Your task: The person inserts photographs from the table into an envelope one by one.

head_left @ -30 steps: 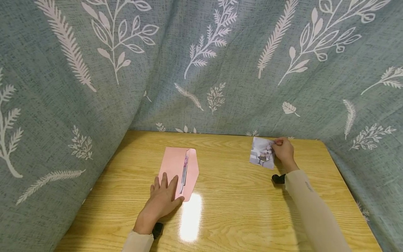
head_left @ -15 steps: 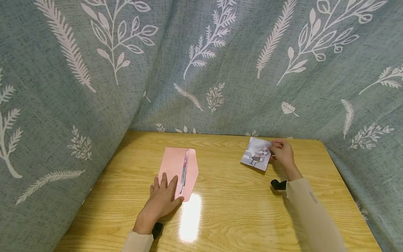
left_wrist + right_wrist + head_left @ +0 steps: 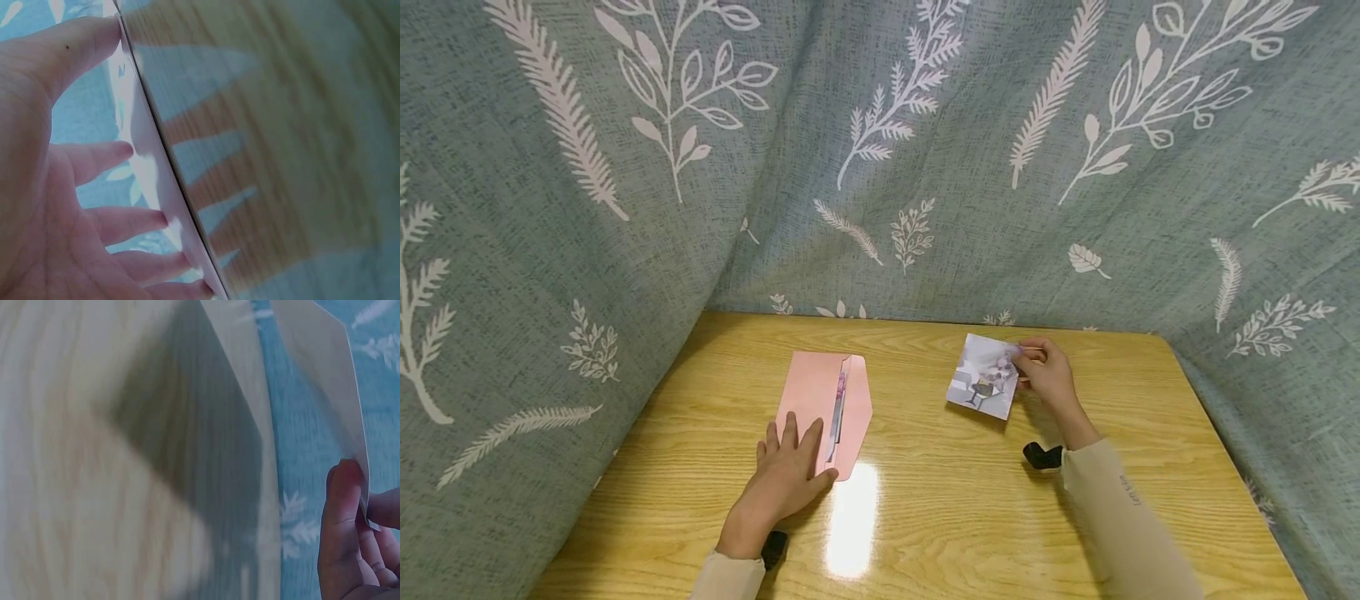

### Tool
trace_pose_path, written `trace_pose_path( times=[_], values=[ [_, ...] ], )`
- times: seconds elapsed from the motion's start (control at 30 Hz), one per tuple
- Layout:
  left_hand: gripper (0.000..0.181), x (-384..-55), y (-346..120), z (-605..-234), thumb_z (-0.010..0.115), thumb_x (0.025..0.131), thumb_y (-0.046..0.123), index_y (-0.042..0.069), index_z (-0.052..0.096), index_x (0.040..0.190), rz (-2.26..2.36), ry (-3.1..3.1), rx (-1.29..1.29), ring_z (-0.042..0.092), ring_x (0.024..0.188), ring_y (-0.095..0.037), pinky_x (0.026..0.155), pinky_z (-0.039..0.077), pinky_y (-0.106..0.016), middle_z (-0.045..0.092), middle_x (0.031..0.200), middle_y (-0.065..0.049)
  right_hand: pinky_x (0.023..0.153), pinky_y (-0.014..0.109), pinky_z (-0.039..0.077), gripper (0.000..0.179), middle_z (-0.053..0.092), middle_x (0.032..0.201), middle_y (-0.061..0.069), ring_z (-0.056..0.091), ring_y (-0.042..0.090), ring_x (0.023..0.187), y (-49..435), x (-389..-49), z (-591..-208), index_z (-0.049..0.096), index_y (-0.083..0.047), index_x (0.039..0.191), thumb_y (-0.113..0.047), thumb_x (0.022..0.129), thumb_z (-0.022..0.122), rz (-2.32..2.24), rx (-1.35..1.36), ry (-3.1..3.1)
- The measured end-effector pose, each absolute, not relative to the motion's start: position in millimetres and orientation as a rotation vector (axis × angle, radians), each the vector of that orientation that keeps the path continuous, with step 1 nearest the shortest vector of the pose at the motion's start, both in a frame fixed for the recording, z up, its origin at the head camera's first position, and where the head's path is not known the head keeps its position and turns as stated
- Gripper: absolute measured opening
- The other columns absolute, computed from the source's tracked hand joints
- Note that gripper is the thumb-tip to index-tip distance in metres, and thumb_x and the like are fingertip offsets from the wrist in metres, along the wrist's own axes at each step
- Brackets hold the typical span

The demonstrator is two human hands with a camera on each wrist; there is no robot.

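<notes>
A pink envelope (image 3: 812, 379) lies on the wooden table with its flap folded out to the right. Through its opening a strip of a printed picture card (image 3: 837, 417) shows. My left hand (image 3: 790, 475) rests on the envelope's near part, fingers spread and straight, thumb by the flap's near edge. In the left wrist view, the fingertips (image 3: 156, 219) touch the envelope's surface. My right hand (image 3: 1048, 379) pinches a second picture card (image 3: 985, 379) by its right side. The right wrist view shows this card (image 3: 331, 369) raised off the table, its shadow below, between thumb and fingers.
The wooden table (image 3: 925, 517) has a bright light reflection left of its middle. A patterned blue-green curtain (image 3: 880, 167) hangs behind the table and along both sides. A black wrist camera (image 3: 1042, 455) sits under my right wrist, another (image 3: 774, 550) under the left.
My right hand has carried the picture card leftward and slightly nearer, from the far right toward the middle, with a small tilt. My left hand and the envelope have stayed in place.
</notes>
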State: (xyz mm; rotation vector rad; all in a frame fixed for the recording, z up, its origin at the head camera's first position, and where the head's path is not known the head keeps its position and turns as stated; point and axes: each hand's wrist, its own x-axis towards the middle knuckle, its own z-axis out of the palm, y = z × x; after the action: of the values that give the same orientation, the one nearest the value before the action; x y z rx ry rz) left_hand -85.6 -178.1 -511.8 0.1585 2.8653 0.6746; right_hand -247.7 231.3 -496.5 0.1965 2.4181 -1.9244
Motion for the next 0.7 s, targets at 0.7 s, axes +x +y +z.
trace_pose_path(
  times=[0.7],
  values=[
    [0.081, -85.8, -178.5, -513.0, 0.07, 0.094, 0.041, 0.009, 0.032, 0.157, 0.678, 2.87, 0.161, 0.001, 0.141, -0.061, 0.107, 0.011, -0.076, 0.01, 0.158, -0.036, 0.058, 0.033, 0.057, 0.037, 0.057, 0.109, 0.017, 0.065, 0.017, 0.066, 157.9, -237.2, -513.5, 0.052, 0.004, 0.133, -0.004, 0.098, 0.063, -1.946, 0.064, 2.337]
  ],
)
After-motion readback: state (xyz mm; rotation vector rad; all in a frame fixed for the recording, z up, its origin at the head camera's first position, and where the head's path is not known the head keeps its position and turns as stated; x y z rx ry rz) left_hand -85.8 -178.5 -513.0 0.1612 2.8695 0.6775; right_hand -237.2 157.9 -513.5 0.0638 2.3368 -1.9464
